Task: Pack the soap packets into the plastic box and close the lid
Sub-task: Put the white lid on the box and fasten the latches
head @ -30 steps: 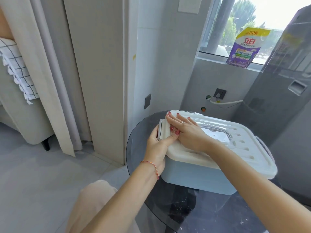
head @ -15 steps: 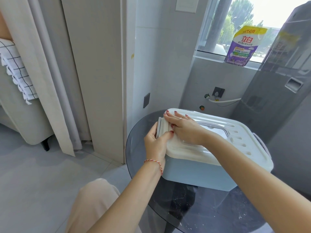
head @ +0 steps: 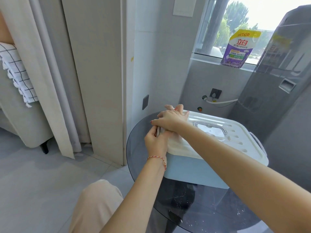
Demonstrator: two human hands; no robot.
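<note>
The right hand [head: 170, 120] has slid to the left end of the lid [head: 218, 132], pressing flat, while the left hand [head: 155, 142] pinches the latch [head: 158, 132] there. The box [head: 193, 169] sits on the table [head: 210, 207]; closing looks nearly done.

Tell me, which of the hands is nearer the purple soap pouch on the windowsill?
Right. The right hand lies on the lid's far left corner, toward the purple soap pouch; the left hand grips the latch nearer the person.

Box contents under the white lid [head: 222, 137]; latch [head: 158, 132] mostly behind both hands.
</note>
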